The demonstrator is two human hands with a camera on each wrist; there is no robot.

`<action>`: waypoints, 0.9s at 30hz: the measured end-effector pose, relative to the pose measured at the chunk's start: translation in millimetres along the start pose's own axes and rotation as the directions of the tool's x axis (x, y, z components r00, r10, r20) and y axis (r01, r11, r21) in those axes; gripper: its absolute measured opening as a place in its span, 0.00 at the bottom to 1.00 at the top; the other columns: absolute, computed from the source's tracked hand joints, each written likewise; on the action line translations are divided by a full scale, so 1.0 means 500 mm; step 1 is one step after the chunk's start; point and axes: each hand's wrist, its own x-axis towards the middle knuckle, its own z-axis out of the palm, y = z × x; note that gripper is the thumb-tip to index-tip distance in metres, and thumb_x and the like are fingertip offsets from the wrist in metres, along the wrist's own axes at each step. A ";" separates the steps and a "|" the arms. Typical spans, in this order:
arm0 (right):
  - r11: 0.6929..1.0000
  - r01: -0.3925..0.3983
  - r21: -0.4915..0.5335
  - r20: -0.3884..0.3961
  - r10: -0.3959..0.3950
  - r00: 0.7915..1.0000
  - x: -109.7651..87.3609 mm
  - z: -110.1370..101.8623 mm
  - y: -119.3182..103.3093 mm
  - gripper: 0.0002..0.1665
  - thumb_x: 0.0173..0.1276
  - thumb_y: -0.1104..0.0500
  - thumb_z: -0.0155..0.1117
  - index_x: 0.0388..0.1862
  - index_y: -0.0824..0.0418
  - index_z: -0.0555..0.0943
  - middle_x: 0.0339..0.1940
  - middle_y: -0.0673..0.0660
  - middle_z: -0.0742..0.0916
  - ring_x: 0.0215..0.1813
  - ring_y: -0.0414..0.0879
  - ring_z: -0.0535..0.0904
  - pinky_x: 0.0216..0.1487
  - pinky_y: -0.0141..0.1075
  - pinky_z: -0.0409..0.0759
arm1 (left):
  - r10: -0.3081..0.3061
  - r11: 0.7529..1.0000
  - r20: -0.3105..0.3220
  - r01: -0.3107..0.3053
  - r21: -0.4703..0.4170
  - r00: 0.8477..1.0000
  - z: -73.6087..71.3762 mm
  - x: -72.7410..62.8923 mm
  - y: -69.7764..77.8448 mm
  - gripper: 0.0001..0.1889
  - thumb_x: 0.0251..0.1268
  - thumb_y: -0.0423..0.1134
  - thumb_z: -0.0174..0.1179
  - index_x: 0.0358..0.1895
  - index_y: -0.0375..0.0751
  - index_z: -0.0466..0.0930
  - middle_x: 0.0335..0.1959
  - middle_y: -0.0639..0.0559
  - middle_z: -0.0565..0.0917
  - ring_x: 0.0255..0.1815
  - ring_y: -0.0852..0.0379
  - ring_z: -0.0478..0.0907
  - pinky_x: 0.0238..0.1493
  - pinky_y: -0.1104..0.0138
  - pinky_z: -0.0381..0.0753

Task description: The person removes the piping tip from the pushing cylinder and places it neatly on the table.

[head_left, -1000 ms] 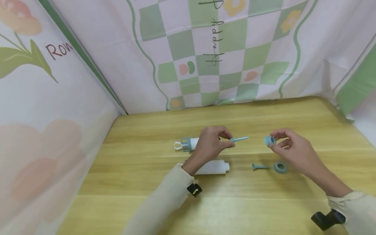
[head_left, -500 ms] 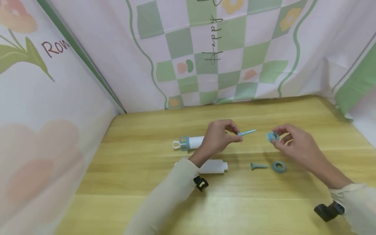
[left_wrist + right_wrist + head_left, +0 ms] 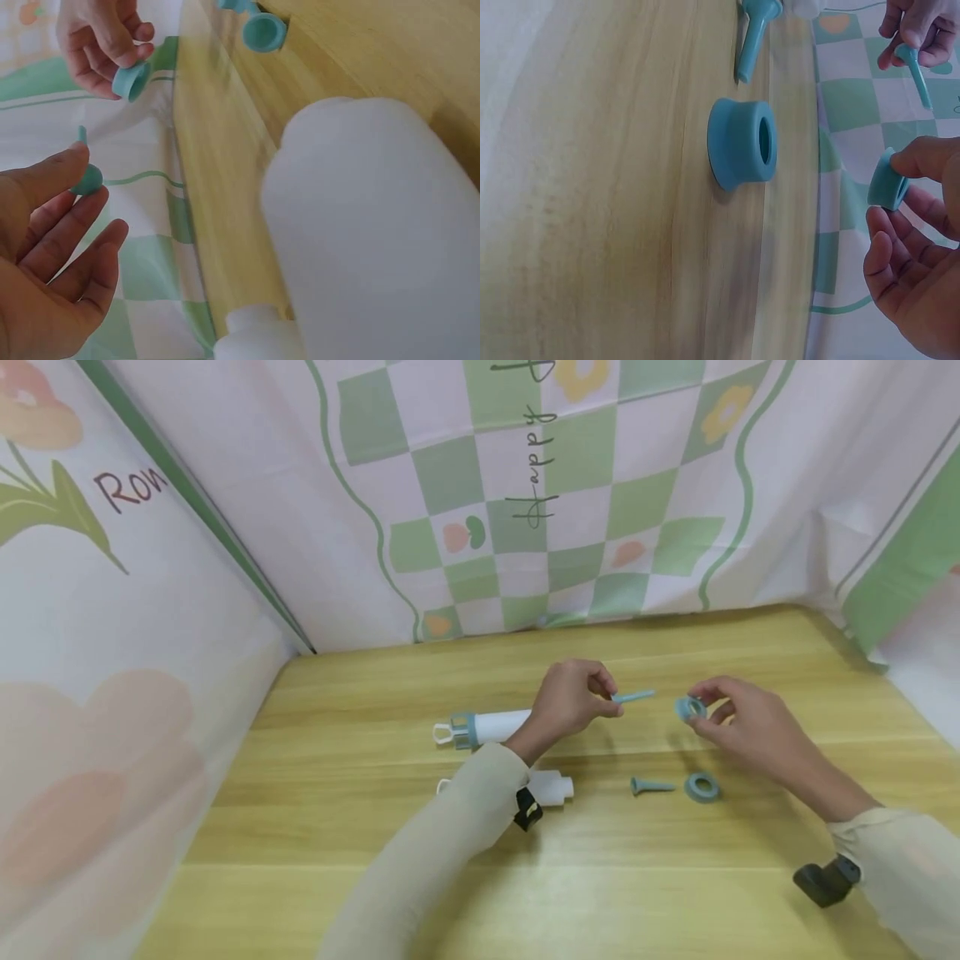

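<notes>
Between thumb and fingertips, my left hand (image 3: 572, 700) pinches a thin teal spout (image 3: 637, 696) by its wider end, the narrow stem pointing right. Facing it, my right hand (image 3: 757, 727) holds a short teal flanged ring (image 3: 883, 184) by its edge. A gap separates the two parts, both raised above the table. Below them lie a matching spout (image 3: 654, 787) and a second flanged ring (image 3: 739, 142). Behind my left wrist lies a white tube (image 3: 501, 727) with a teal slotted end and white loop handle. My left sleeve partly covers a white bottle-shaped piece (image 3: 551, 788).
The wooden table (image 3: 637, 902) spreads out under both hands. A patterned cloth (image 3: 585, 527) hangs along its back edge, and another printed cloth (image 3: 112, 635) hangs at the left. Each wrist carries a black camera mount (image 3: 827, 882).
My left hand has moved right and away from me with the spout, narrowing the gap to the ring. My right hand has stayed nearly in place, still gripping the ring.
</notes>
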 end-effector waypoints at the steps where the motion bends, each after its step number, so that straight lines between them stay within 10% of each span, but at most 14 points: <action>1: 1.000 -0.004 -0.004 0.004 0.004 1.000 0.002 0.000 0.002 0.20 0.64 0.62 0.71 0.52 0.68 0.79 0.44 0.65 0.85 0.37 0.53 0.82 0.27 0.32 0.78 | -0.011 1.000 0.000 0.011 0.002 1.000 0.003 0.003 -0.002 0.11 0.53 0.35 0.77 0.27 0.47 0.81 0.23 0.64 0.80 0.26 0.68 0.77 0.27 0.75 0.76; 27: 0.996 -0.089 -0.006 0.165 0.089 0.982 0.046 0.011 0.042 0.22 0.68 0.57 0.69 0.54 0.70 0.78 0.45 0.66 0.84 0.44 0.60 0.82 0.38 0.45 0.82 | -0.196 0.959 0.031 0.185 0.214 0.980 0.071 0.065 -0.004 0.13 0.49 0.37 0.80 0.25 0.49 0.80 0.24 0.63 0.78 0.28 0.65 0.74 0.31 0.74 0.73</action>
